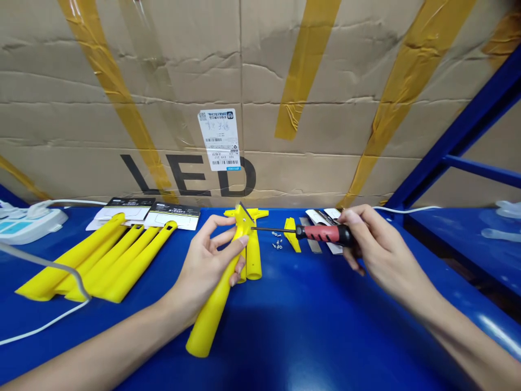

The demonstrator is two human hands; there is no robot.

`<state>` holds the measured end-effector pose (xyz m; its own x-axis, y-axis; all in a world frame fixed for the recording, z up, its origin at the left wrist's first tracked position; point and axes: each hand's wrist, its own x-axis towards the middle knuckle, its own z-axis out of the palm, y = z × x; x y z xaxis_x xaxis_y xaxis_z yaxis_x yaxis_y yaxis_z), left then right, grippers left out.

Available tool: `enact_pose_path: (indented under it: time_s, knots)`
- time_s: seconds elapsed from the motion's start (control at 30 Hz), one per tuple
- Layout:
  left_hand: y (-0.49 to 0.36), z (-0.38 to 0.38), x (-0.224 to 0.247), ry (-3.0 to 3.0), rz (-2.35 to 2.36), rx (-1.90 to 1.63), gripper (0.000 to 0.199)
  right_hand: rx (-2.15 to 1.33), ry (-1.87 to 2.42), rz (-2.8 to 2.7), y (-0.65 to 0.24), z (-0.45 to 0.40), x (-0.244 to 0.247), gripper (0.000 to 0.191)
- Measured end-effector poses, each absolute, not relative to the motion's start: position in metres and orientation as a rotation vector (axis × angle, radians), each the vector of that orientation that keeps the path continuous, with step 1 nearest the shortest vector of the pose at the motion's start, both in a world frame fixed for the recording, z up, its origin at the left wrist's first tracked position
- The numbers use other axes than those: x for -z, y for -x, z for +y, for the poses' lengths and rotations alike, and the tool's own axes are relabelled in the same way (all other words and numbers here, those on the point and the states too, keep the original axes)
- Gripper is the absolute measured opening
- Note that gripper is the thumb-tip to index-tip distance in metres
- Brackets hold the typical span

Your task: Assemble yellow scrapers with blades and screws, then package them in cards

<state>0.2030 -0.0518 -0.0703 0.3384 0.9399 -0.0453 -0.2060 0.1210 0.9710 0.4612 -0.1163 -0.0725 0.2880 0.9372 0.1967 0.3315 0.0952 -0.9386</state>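
My left hand [217,252] is closed around the upper part of a yellow scraper [208,320], which slants with its round hollow end towards me. A thin dark blade edge shows at the scraper's head. My right hand [372,236] grips the back end of a red and black screwdriver [321,234]. The screwdriver lies level, its shaft pointing left and its tip at the scraper's head. Whether the tip sits in a screw is too small to tell. Behind the held scraper lie more yellow scraper parts [254,260], partly hidden by it.
Several small screws and nuts [277,244] lie by a loose yellow clamp piece [291,234]. Flat blades [311,239] and paper packets are near my right hand. Yellow handles [118,266], carded packs [173,215], a power strip [32,224] and white cable are left. A cardboard box [260,70] stands behind.
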Motion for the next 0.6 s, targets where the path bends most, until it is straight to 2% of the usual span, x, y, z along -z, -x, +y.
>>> enact_pose_path:
  time_s: [0.17, 0.27, 0.33, 0.5, 0.6]
  knots:
    - [-0.2008, -0.0511, 0.0707, -1.119, 0.844, -1.02, 0.05, -0.904, 1.252, -1.308, -0.462, -0.117, 0.07, 0.039]
    - [-0.2003, -0.0497, 0.0711, -1.121, 0.844, -1.017, 0.05, -0.766, 1.332, -1.368, -0.4595, -0.1179, 0.0704, 0.03]
    - [-0.2009, -0.0497, 0.0712, -1.127, 0.848, -1.006, 0.05, -0.698, 1.413, -1.318, -0.4584, -0.1181, 0.0714, 0.033]
    - [-0.2031, -0.0498, 0.0716, -1.094, 0.874, -1.019, 0.055, -0.817, 1.284, -1.44, -0.4602, -0.1194, 0.0704, 0.04]
    - [-0.2038, -0.0502, 0.072, -1.103, 0.872, -1.012, 0.053, -0.692, 1.394, -1.432, -0.4617, -0.1193, 0.0715, 0.029]
